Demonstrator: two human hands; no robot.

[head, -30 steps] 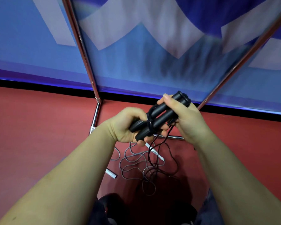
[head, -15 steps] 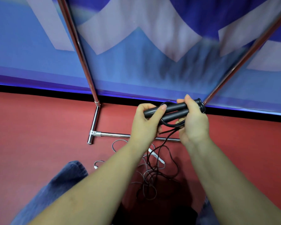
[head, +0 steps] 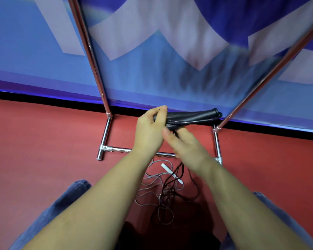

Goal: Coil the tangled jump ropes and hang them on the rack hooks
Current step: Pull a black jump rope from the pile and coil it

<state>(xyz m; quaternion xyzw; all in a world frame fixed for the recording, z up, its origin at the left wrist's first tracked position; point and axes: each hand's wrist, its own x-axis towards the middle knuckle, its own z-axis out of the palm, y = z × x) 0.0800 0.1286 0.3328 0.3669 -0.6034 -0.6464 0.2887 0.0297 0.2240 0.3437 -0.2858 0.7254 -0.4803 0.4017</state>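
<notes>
Two black jump rope handles (head: 193,118) lie side by side, level, above the floor; my left hand (head: 149,130) grips their left end. My right hand (head: 186,148) sits just below them, blurred, its fingers closed around the black cord where it leaves the handles. That black cord (head: 172,183) drops from under my right palm into a loose tangle on the red floor. A grey rope (head: 148,179) with a white handle (head: 167,168) lies mixed into the same tangle. No rack hooks are in view.
The chrome rack's base bar (head: 119,150) crosses the floor under my wrists. Its left post (head: 90,56) and right post (head: 271,69) rise before a blue and white wall banner (head: 152,73). My knees in jeans (head: 61,204) flank the tangle.
My right hand has left the right end of the handles and dropped below them onto the cord. My left hand keeps hold of the handles, which now lie level and further forward.
</notes>
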